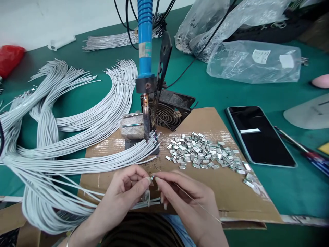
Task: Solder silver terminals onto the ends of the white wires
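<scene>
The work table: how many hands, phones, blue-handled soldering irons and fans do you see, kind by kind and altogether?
Hands: 2, the left hand and right hand
Phone: 1
Soldering iron: 1
Fan: 1
Total: 5

Your left hand (128, 193) pinches a small wire end (152, 177) between thumb and forefinger; your right hand (186, 199) meets it at the fingertips, carrying a thin silvery wire (194, 200). Beyond them, a blue-handled soldering iron (145, 44) points down beside white cables (84, 166). Small metal pieces (197, 152) lie heaped on cardboard (231, 199), near a phone (262, 137).
</scene>
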`<control>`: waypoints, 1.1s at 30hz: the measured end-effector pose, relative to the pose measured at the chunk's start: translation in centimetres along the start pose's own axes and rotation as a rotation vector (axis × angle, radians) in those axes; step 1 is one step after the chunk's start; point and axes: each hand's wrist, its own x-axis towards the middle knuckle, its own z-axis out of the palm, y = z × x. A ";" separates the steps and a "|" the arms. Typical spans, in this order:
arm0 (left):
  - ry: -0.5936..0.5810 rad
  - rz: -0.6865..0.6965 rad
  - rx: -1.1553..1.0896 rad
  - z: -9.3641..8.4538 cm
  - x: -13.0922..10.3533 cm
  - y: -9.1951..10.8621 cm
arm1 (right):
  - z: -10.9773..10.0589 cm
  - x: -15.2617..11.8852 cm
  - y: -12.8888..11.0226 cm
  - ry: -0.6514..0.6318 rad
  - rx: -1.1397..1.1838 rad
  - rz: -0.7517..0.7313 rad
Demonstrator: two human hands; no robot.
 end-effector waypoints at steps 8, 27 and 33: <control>0.056 0.041 0.048 0.3 -0.1 0.0 | 0.8 -0.3 0.3 0.050 0.009 -0.117; 0.063 -0.008 0.205 0.4 -0.5 0.7 | -1.3 0.3 -1.6 -0.188 0.093 0.225; 0.175 0.100 0.322 1.7 -0.5 0.7 | -0.2 -0.2 -1.8 -0.012 0.091 0.205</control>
